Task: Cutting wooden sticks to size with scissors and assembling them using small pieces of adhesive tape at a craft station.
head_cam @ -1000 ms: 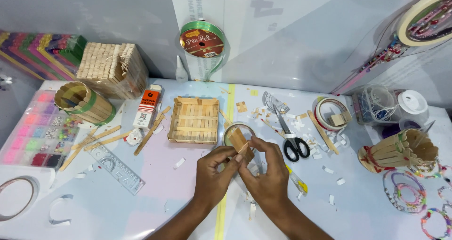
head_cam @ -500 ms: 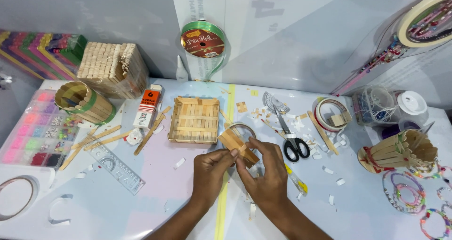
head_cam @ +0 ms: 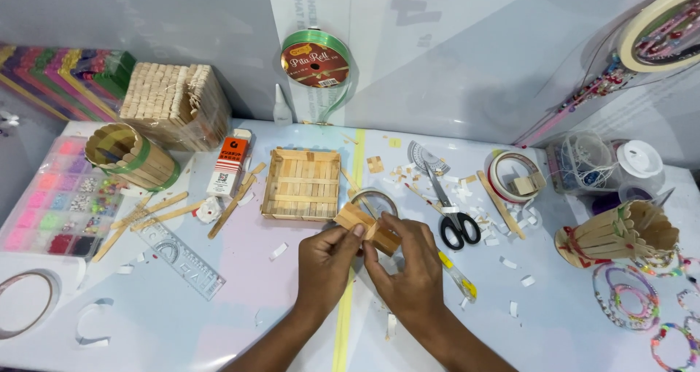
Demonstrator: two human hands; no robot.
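My left hand point(head_cam: 324, 262) and my right hand point(head_cam: 408, 270) meet at the middle of the table and together pinch a small piece built of short wooden craft sticks point(head_cam: 367, 227). The piece is held just above a roll of clear tape point(head_cam: 375, 200). A square tray made of craft sticks point(head_cam: 302, 184) lies flat just beyond my left hand. Black-handled scissors point(head_cam: 453, 215) lie to the right of my right hand.
A glue box point(head_cam: 230, 162), loose sticks point(head_cam: 157, 213) and a clear ruler point(head_cam: 182, 252) lie left. A stick cup point(head_cam: 131, 155), a stick block point(head_cam: 173, 103) and a bead box point(head_cam: 51, 200) stand far left. A stick holder point(head_cam: 620, 233), bracelets point(head_cam: 627, 303) and tape rolls point(head_cam: 514, 176) sit right.
Both hands have lifted the small stick piece slightly and turned it, shifting it a little left over the tape roll; the fingers have regripped it.
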